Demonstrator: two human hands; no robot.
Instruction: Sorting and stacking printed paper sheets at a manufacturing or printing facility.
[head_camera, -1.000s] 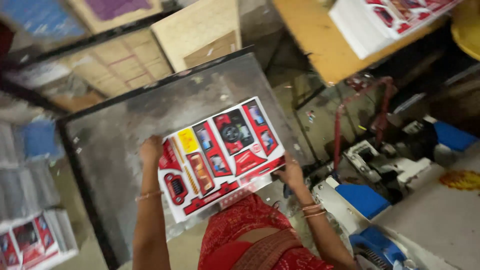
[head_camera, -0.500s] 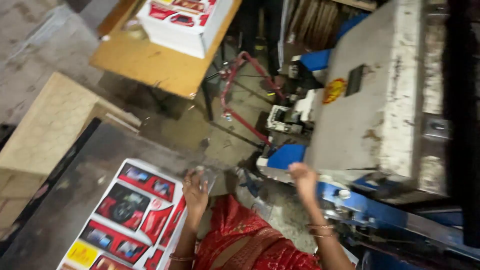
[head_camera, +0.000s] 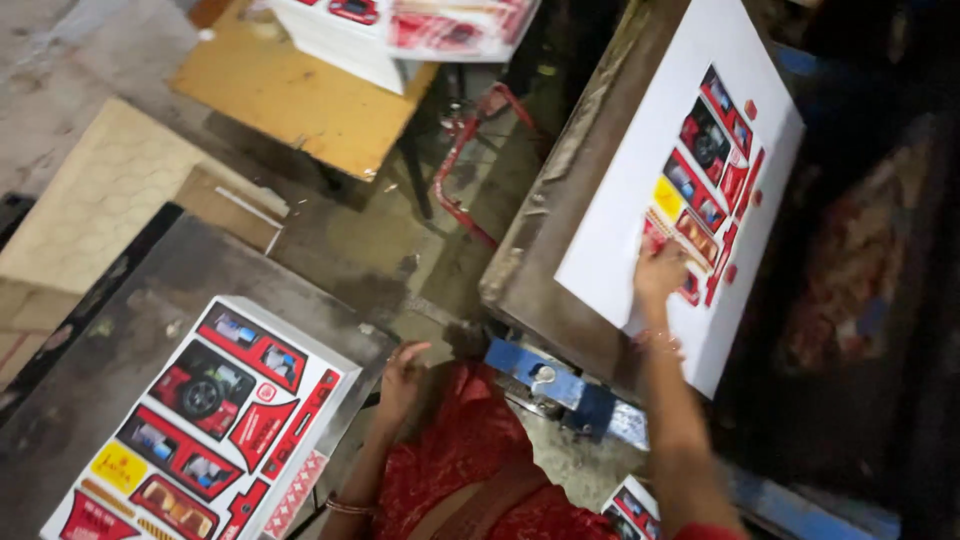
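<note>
Under the right hand (head_camera: 660, 272) lies a white printed sheet (head_camera: 640, 190), flat on the tilted metal bed of a press (head_camera: 545, 215). Right grip: fingers spread and pressed down on the sheet's red-and-yellow printed panels, palm flat, nothing pinched; whether any fingertip hooks an edge cannot be told. Sheet's near edge sits just below the wrist, far edge runs up and away from the grip. Dark machine interior just right of the grip, blurred.

Left hand (head_camera: 400, 372) hangs loose with fingers half curled, holding nothing, at the corner of a dark metal counter (head_camera: 130, 300). Just left of that grip: a stack of matching printed sheets (head_camera: 205, 420), top one red with car pictures. Hand is near the stack's corner, not clearly touching. Blue metal bracket (head_camera: 545, 380) sits between the two hands. Up and left of both grips, a yellow wooden table (head_camera: 300, 100) carries another pile of sheets (head_camera: 400, 30).

Risks, as judgement: the sheet rests on a sloped bed with only flat palm pressure, so it could slide or skew out of register if the hand lifts unevenly. Right hand is close to the dark press opening, so there is pinch danger if the machine closes. The stack sits near the counter edge, and a nudge from the left hand could fan it.
</note>
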